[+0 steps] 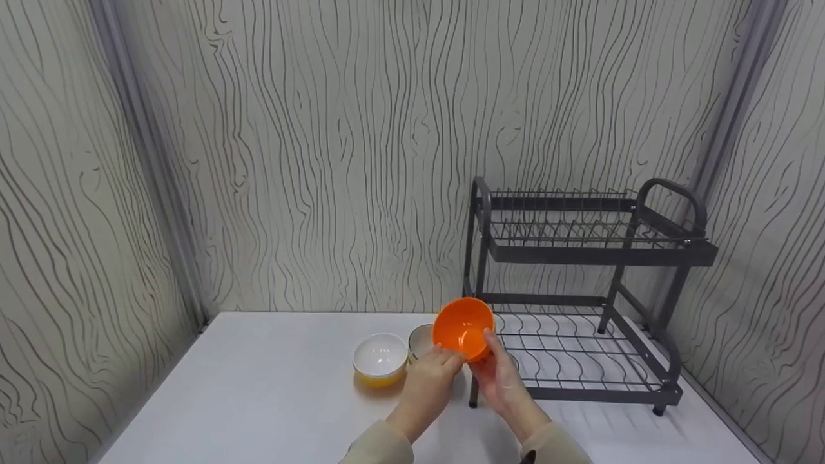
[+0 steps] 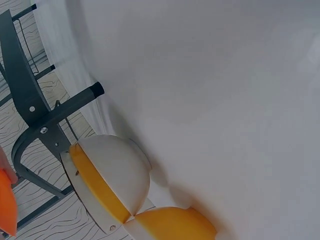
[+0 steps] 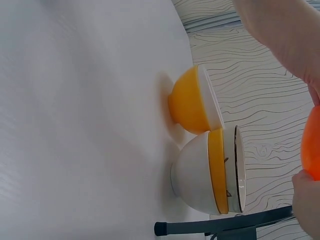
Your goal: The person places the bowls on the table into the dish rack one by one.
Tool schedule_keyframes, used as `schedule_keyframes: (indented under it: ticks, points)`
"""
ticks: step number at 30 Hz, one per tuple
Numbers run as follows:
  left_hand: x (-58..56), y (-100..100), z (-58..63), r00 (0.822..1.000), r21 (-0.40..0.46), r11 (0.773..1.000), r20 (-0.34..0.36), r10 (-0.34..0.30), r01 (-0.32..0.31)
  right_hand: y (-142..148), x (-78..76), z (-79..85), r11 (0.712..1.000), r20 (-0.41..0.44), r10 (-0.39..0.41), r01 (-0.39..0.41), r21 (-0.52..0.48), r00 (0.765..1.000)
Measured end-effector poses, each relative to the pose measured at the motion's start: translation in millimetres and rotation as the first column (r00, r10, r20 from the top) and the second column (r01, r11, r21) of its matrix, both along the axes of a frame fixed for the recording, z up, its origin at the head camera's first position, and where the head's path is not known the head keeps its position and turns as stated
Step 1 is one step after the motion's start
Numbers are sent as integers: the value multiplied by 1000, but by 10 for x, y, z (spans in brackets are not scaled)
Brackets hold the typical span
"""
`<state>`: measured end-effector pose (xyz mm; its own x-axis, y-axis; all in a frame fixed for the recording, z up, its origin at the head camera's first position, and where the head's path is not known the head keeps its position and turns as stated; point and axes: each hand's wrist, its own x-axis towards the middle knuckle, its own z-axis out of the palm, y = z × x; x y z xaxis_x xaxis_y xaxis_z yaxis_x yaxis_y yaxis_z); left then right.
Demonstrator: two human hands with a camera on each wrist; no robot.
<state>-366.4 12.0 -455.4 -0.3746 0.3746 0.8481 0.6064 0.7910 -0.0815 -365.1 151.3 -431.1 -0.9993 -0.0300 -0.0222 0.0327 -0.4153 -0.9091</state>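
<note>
An orange bowl (image 1: 461, 319) is held up in the air, tilted so that its inside faces the head camera. My left hand (image 1: 427, 383) pinches its lower left rim. On the lower right, my right hand (image 1: 504, 381) grips it with the thumb over the rim. Behind the hands stands a pale bowl (image 1: 420, 339), partly hidden in the head view. From the side, the right wrist view shows this as white ware (image 3: 192, 172) with a yellow band and a dark-rimmed top part, perhaps nested bowls. Beside it sits a yellow bowl (image 1: 380, 370) with a white inside.
A dark two-tier dish rack (image 1: 599, 254) stands on the right of the white table (image 1: 258, 393). Wire slots (image 1: 567, 351) line its lower tier. Wood-grain patterned walls (image 1: 361, 154) close in the back and both sides.
</note>
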Motion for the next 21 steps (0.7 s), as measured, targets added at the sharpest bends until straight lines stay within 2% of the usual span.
schedule_keyframes:
  ticks: [5,8,14,21]
  points:
    - [7,33,-1,1000,-34,999,-13,17,-17,47,12,-12,998,-34,-28,30,57,999]
    - [-7,38,-16,1000,-35,999,-28,3,-4,97,22,-17,996,-55,-35,39,77,998]
    - [-63,-1,-87,998,53,996,-2,-66,66,252,32,-4,994,-62,-75,80,74,995]
    - [-96,-19,-199,998,113,993,57,-29,22,470,29,15,989,-36,-148,148,-9,988]
